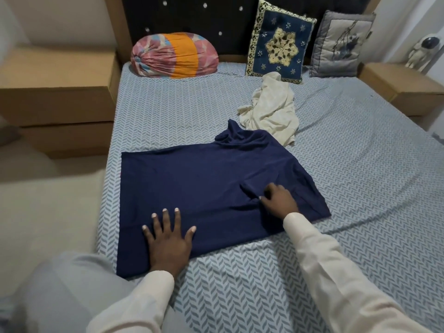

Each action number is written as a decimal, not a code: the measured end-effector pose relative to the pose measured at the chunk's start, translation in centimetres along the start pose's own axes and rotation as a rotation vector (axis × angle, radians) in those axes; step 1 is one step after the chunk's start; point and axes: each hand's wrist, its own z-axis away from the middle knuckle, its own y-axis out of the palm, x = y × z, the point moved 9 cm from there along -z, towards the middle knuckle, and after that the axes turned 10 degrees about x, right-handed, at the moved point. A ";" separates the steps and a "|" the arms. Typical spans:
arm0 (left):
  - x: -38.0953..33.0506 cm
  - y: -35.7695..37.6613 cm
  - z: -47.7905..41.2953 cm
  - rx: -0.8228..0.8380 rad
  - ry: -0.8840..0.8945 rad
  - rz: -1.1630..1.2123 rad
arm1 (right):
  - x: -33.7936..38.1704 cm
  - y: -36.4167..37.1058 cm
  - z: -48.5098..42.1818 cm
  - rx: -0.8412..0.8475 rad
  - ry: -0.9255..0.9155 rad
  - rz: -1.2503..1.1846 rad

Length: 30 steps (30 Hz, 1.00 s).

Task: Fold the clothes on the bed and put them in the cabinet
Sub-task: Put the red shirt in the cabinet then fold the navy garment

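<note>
1. From my remote seat, the left grip (pixel 168 239) lies palm down on the near left part of the navy garment (pixel 204 179). Its fingers are straight and spread wide, pressing the cloth and closing on nothing. The left sleeve (pixel 134 304) rises from the bottom edge of the view.
2. The navy garment is spread almost flat across the near left half of the bed (pixel 360 179). Its near left corner reaches the mattress edge, and a narrow part points toward the headboard.
3. The right grip (pixel 280 200) comes in from the lower right, ahead of the right sleeve (pixel 324 260). Its fingers curl down and pinch a raised crease of the navy cloth toward the garment's right side. The garment thus lies under both grips: pressed by the left, held by the right.
4. A cream garment (pixel 271 109) lies crumpled just beyond the navy one's far right corner, and their edges meet.
5. Along the headboard I see a pink and orange bundle (pixel 174 55), a blue patterned cushion (pixel 280 42) and a grey cushion (pixel 341 44).
6. A brown bedside unit (pixel 55 92) flanks the bed on the left. A second unit (pixel 403 85) on the right carries a white astronaut figure (pixel 422 50).
</note>
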 end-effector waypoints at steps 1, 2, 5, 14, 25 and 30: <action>0.5 0.2 -0.3 0.004 -0.017 0.004 | 0.5 0.1 -0.3 -0.004 0.038 0.047; 1.0 -0.1 -1.0 -0.005 -0.036 0.011 | 1.4 -0.7 -1.0 -0.068 0.057 0.057; 2.1 -0.8 -2.8 -0.051 -0.067 0.073 | 5.2 -2.0 -3.5 -0.158 -0.036 -0.006; 4.6 -5.1 -12.5 -0.100 0.034 0.002 | 17.2 0.2 -14.7 0.208 -0.187 0.213; 10.9 -15.0 -25.5 0.015 0.045 -0.004 | 18.5 -0.6 -21.3 0.204 -0.010 0.204; 11.8 -15.9 -25.5 0.083 0.087 0.093 | 15.6 -1.0 -20.2 0.230 -0.018 -0.062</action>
